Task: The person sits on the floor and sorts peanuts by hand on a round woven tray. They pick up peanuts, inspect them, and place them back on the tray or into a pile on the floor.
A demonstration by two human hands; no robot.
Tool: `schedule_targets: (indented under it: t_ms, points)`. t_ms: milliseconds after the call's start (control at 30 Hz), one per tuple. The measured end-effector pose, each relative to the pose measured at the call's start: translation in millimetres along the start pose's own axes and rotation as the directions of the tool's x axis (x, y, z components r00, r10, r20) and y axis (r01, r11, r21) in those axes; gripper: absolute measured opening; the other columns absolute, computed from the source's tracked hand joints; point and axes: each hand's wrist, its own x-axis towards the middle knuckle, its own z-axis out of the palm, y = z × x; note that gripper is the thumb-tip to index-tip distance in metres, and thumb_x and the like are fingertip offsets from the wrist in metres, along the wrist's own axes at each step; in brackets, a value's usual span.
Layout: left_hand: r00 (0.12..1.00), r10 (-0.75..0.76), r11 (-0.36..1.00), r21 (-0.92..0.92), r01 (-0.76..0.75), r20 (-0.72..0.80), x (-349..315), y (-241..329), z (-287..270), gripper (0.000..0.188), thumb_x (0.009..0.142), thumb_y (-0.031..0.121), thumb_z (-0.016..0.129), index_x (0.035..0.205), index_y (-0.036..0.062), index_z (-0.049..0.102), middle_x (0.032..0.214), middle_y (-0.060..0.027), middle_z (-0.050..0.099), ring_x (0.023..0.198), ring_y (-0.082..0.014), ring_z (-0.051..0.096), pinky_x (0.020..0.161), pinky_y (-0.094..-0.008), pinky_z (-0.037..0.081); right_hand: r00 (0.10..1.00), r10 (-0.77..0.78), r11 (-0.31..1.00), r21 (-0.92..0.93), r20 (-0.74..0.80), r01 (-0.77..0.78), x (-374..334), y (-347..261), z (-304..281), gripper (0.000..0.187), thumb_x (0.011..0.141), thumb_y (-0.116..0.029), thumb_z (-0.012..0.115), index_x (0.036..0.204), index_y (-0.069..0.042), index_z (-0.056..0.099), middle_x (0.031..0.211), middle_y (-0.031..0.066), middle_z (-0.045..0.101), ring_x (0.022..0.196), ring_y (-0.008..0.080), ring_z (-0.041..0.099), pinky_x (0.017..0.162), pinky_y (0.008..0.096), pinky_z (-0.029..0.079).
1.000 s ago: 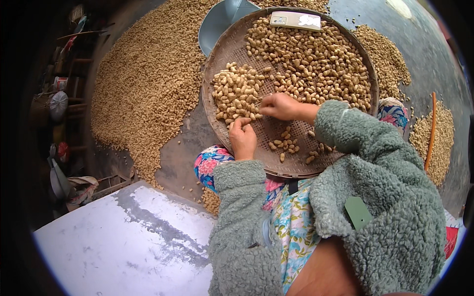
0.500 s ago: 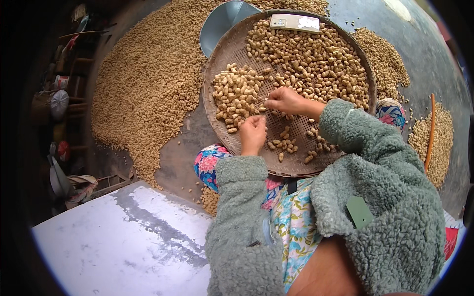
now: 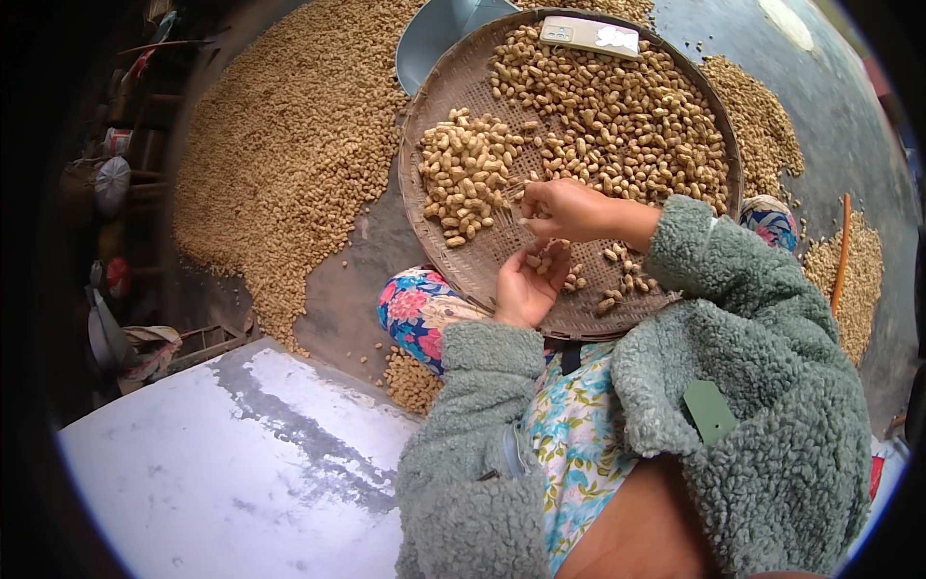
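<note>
- My left hand (image 3: 526, 292) lies palm up over the near half of the woven tray (image 3: 461, 265), its fingers curled loosely around peanuts (image 3: 536, 262).
- My right hand (image 3: 571, 210) hovers just beyond it, fingertips bent toward the thumb; whether they grip a nut, I cannot tell.
- Around my hands, a pale pile (image 3: 463, 169) sits at the tray's left, a darker pile (image 3: 627, 125) covers its far right, and loose nuts (image 3: 627, 280) lie near the rim closest to me.
- Bare weave between the pale pile and the near-left rim gives my left hand open room; my right sleeve (image 3: 714, 251) crosses the tray's right edge.
- My flowered knee (image 3: 415, 314) crowds the near-left rim, while a strip of floor (image 3: 371, 241) separates the tray from the big heap (image 3: 280, 145).
- A blue-grey scoop (image 3: 424, 53) stands close by the far-left rim.
- A phone (image 3: 588, 37) with a white figure on its back rests at the far edge; a green tag (image 3: 709, 412) lies on my jacket, any lettering on either too small to read.
</note>
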Motion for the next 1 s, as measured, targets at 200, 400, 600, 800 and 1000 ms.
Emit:
schedule_targets:
  t_ms: [200,400,600,800,1000]
  points:
    - [0.993,0.019,1.000,-0.006,-0.018,0.119,-3,2,10,0.057,0.100,0.039,0.025,0.125,-0.0049,0.052,0.124,-0.0216,0.058,0.118,-0.0361,0.055,0.102,-0.0480,0.044,0.963,-0.061,0.290,0.928,0.263,-0.235,-27,16,-15,0.021,0.092,-0.024,0.057,0.094,-0.003,0.059,0.083,0.0089,0.067,0.063,0.0086,0.061,0.051,0.0214,0.049]
    - [0.992,-0.085,0.994,0.078,0.077,0.094,-7,0,16,0.057,0.099,0.043,0.027,0.126,-0.0020,0.051,0.119,-0.0191,0.060,0.117,-0.0341,0.055,0.104,-0.0479,0.041,0.999,0.025,0.926,0.377,0.022,-0.031,-39,9,23,0.024,0.093,-0.026,0.061,0.091,-0.002,0.065,0.085,0.0068,0.068,0.070,0.0142,0.063,0.062,0.0292,0.052]
    - [0.951,-0.276,0.959,0.108,0.263,0.139,-5,-5,-8,0.026,0.093,0.026,0.053,0.108,0.0052,0.058,0.083,-0.0036,0.066,0.068,-0.0128,0.062,0.043,-0.0212,0.042,0.876,-0.437,0.897,-0.172,-0.206,0.407,-9,-21,37,0.015,0.086,-0.017,0.063,0.095,-0.006,0.068,0.090,0.0110,0.063,0.089,0.0290,0.060,0.080,0.0418,0.049]
    - [0.851,-0.520,0.644,0.687,0.337,0.071,-25,-19,21,0.020,0.094,0.022,0.054,0.092,0.0037,0.063,0.079,-0.0081,0.066,0.056,-0.0126,0.061,0.036,-0.0207,0.037,0.804,-0.586,0.522,-0.711,0.104,0.472,54,-11,61,0.042,0.088,-0.025,0.059,0.129,-0.018,0.056,0.147,0.0079,0.037,0.143,0.0340,0.022,0.109,0.0608,0.027]
    - [0.800,-0.576,0.626,0.720,0.301,0.166,-24,-21,15,0.022,0.096,0.023,0.054,0.093,0.0025,0.061,0.081,-0.0078,0.065,0.056,-0.0116,0.060,0.035,-0.0193,0.039,0.850,-0.428,0.389,-0.786,0.307,0.480,20,27,59,0.051,0.087,-0.031,0.058,0.136,-0.021,0.051,0.152,0.0066,0.030,0.142,0.0352,0.021,0.103,0.0654,0.030]
